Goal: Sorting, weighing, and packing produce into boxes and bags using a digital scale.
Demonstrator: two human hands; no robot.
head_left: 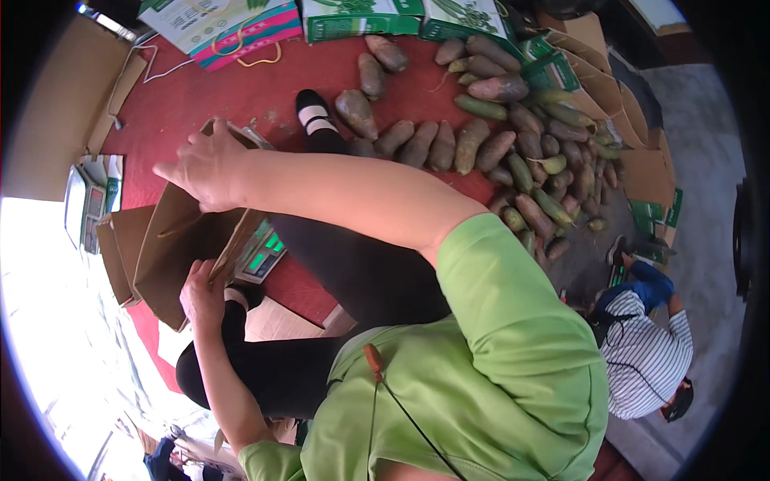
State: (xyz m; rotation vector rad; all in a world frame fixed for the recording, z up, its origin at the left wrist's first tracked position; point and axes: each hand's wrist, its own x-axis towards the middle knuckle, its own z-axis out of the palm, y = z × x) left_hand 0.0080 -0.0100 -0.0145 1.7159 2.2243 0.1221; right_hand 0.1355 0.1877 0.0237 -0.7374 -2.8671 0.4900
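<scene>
An open brown cardboard box [164, 244] stands tilted at the left, its inside facing up toward me. My left hand [202, 297] is closed on its near rim. My right hand [212, 170] reaches across to the far rim and grips the cardboard there, with one finger pointing out to the left; part of that grip is hidden. Right beside the box is a scale [261, 253] with a green-lit display, partly covered by the cardboard. What the box holds, if anything, I cannot make out.
Long purple and green root vegetables [473, 144] lie in rows and a heap on the red floor covering [305, 276]. Printed cartons [361, 24] line the far edge. Another scale [84, 204] stands far left. A person in a striped top [646, 353] crouches at the right.
</scene>
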